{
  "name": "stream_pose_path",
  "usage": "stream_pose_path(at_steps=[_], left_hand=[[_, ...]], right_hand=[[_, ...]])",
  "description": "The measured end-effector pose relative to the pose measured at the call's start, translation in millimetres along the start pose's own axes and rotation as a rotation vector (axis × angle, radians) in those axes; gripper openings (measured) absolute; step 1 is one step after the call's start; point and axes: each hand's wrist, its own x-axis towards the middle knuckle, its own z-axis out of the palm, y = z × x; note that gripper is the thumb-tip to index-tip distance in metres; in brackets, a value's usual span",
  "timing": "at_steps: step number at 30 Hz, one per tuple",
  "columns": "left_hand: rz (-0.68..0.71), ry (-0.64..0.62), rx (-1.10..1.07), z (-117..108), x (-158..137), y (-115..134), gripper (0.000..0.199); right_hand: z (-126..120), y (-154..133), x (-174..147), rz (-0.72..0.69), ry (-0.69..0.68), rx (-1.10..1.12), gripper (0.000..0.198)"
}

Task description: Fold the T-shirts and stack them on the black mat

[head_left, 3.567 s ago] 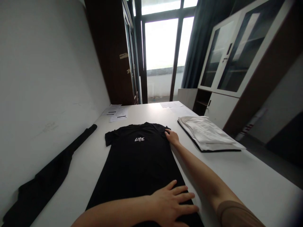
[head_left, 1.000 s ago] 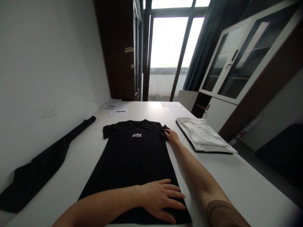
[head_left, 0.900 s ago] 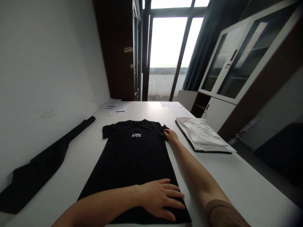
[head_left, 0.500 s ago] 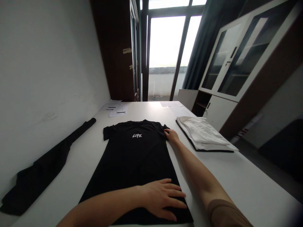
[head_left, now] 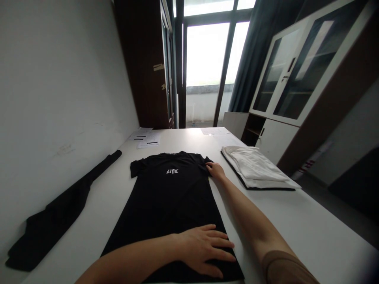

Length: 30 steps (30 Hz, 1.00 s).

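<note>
Left hand (head_left: 204, 252) flat, fingers (head_left: 220, 245) spread, pressing the near hem of the shirt (head_left: 171, 197), gripping nothing. Right hand (head_left: 216, 170) at full reach, fingers on the far right sleeve; grip unclear. Shirt lies flat on counter (head_left: 296, 213).

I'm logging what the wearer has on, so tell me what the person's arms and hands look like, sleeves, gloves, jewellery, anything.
Both hands are bare: the left hand and right hand show no gloves, rings or watch. Both forearms are uncovered. A brown short sleeve covers the right upper arm; the left arm's sleeve is out of view.
</note>
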Motion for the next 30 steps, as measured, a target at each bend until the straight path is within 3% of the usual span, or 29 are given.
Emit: stream_pose_path(at_steps=[30], left_hand=[[0.031,0.024,0.04,3.8,0.5,-3.5,0.054]], right_hand=[[2.6,1.0,0.5,0.002,0.007,-0.005,0.033]])
